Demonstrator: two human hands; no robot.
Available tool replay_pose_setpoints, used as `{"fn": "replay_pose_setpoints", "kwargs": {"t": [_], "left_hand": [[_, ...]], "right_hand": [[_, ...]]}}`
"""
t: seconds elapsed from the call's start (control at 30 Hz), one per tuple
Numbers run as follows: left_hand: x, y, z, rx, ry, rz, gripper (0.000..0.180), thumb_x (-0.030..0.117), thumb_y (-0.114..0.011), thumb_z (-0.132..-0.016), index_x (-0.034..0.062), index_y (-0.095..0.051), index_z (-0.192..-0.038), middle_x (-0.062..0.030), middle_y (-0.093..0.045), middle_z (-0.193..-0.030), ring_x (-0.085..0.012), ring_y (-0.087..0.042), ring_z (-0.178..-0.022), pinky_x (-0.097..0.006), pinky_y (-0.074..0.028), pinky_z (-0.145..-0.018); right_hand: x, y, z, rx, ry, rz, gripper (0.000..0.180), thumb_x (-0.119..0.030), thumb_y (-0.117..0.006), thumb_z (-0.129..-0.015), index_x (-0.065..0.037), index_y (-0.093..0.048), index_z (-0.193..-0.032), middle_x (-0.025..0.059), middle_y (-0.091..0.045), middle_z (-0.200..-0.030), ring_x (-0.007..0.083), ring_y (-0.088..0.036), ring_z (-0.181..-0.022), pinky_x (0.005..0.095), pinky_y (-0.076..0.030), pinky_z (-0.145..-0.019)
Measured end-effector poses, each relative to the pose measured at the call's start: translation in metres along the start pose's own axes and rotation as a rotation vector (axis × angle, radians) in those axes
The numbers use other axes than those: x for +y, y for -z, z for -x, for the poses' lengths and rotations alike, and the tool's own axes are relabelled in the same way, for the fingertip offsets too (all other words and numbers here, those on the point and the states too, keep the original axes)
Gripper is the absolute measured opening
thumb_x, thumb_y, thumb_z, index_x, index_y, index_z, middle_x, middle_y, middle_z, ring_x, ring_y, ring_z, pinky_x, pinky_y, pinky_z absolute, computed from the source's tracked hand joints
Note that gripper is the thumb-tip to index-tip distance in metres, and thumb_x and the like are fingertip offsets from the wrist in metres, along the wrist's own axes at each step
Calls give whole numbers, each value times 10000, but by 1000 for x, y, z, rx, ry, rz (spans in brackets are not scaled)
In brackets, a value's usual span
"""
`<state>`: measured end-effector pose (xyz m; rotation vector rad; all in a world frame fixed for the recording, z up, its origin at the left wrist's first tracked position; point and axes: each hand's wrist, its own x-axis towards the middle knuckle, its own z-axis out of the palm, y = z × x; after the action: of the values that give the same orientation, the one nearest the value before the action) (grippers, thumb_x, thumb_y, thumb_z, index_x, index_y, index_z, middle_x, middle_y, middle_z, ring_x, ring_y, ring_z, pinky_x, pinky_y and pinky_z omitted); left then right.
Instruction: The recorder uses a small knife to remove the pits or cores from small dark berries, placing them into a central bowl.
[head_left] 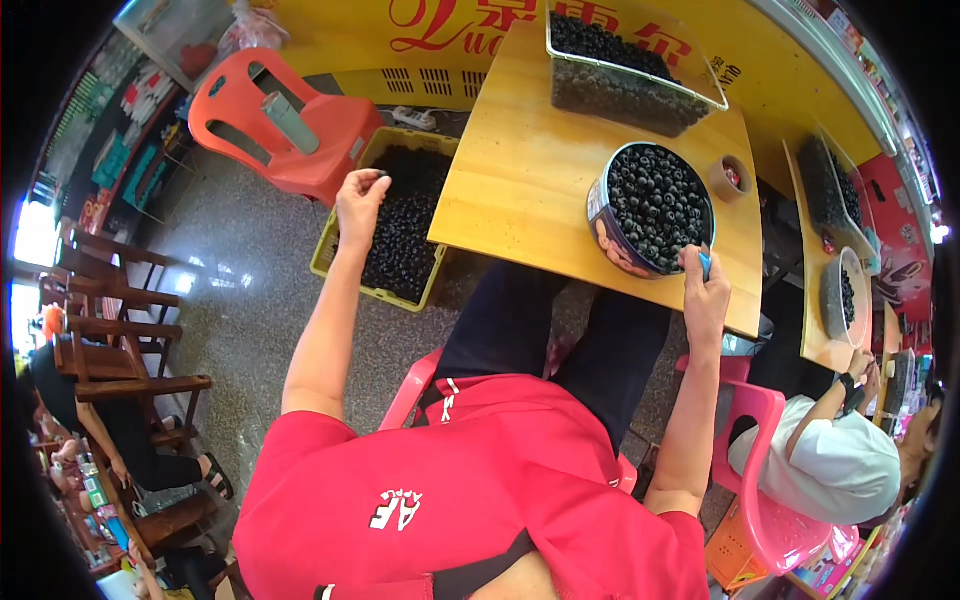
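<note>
1 round tub [605, 228] of dark, round nuts or fruits [655, 195] stands near the front edge of the counter [510, 160], seemingly for easy reach. At its rim, the right hand [706, 293] curls around a small blue tool [706, 262]; the left hand [360, 208] pinches a small dark piece [384, 174] near the yellow crate [325, 250], apparently kept on the floor within that arm's reach. Farther out, 1 clear bin [615, 98] holds similar pieces, its walls probably stopping them rolling.
</note>
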<state>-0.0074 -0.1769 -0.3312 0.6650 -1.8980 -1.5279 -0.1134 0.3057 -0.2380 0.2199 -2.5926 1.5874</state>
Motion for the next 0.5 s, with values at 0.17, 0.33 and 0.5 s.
{"fn": "replay_pose_setpoints", "kwargs": {"t": [0.17, 0.33, 0.5], "left_hand": [[-61, 5, -13, 75, -13, -327, 544, 197, -758, -795, -37, -562, -1246, -193, -621, -1161, -229, -648, -945, -345, -502, -864], [-43, -14, 2, -21, -21, -305, 545, 200, -722, -836, -13, -527, -1298, -190, -564, -1259, -221, -621, -1012, -339, -497, -855], [-4, -35, 25, -196, 141, -25, 459, 200, -652, -905, 1, -529, -1300, -144, -564, -1281, -204, -598, -1079, -312, -496, -865]], "right_hand": [[-4, 3, -1, 7, 80, 108, 356, -240, -592, -969, 90, -616, -1101, 100, -707, -888, 142, -656, -854, 266, -492, -796], [-5, 3, -5, -17, 44, 158, 353, -265, -602, -962, 64, -625, -1089, 102, -708, -871, 131, -657, -852, 267, -492, -787], [-1, 4, -2, -16, 69, 161, 320, -282, -598, -963, 31, -648, -1008, 86, -705, -850, 125, -645, -824, 279, -492, -759]]}}
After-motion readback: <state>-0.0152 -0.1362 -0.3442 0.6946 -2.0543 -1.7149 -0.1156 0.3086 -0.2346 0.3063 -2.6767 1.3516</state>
